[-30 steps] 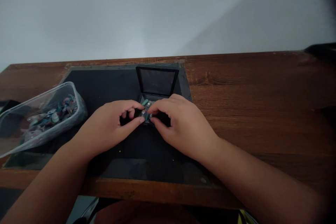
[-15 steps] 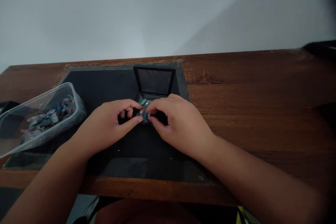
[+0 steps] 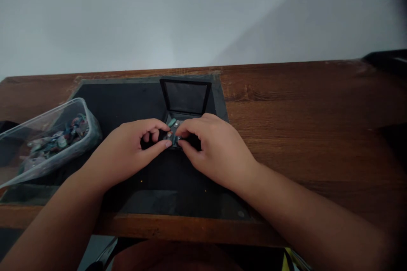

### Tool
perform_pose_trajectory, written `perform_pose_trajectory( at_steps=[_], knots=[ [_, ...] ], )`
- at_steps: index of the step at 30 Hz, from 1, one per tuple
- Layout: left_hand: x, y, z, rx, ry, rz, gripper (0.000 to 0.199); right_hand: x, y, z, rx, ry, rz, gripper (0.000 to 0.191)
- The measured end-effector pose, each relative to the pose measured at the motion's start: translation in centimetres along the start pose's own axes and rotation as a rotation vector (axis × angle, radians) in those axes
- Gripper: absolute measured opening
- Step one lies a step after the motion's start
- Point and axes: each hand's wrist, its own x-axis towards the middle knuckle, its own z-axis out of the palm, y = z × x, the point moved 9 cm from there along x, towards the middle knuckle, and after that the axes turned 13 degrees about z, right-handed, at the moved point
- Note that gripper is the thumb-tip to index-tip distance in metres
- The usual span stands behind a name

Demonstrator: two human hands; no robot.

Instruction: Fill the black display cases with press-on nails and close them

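A small black case (image 3: 186, 97) with a clear window in its raised lid stands open on the dark mat. Several small polished stones lie in its base, among them a long green stone (image 3: 172, 122) and a pale round one (image 3: 177, 124). My left hand (image 3: 140, 142) is at the base's left side, thumb and index finger curved round small pieces there; what they grip is hard to make out. From the right, my right hand (image 3: 214, 148) pinches a small shiny stone (image 3: 178, 138) between thumb and index finger, low over the base. My fingers hide part of the case.
At the left, a clear plastic tub (image 3: 92, 129) holds many mixed stones (image 3: 60, 137). The dark mat (image 3: 127, 97) lies on a brown wooden table (image 3: 302, 127) against a pale wall. Two tiny yellow specks lie near the mat's front. A dark object juts in at the far right.
The whole view has shifted slightly, so everything sits a little further left. Both hands stay at the case with nearly the same finger positions.
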Motion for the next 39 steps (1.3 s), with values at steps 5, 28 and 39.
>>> perform_pose_trajectory(
  at_steps=[5, 28, 39],
  knots=[
    [-0.09, 0.13, -0.07, 0.011, -0.002, -0.003, 0.037, -0.03, -0.09, -0.01, 0.021, 0.013, -0.015, 0.018],
    [-0.01, -0.19, 0.12, -0.039, 0.013, -0.033, 0.033, -0.12, 0.03, 0.06, 0.047, 0.015, -0.006, 0.028],
    [-0.04, 0.18, 0.01, -0.044, -0.006, -0.024, 0.029, -0.19, 0.18, 0.18, 0.022, 0.001, 0.026, 0.029]
  ],
)
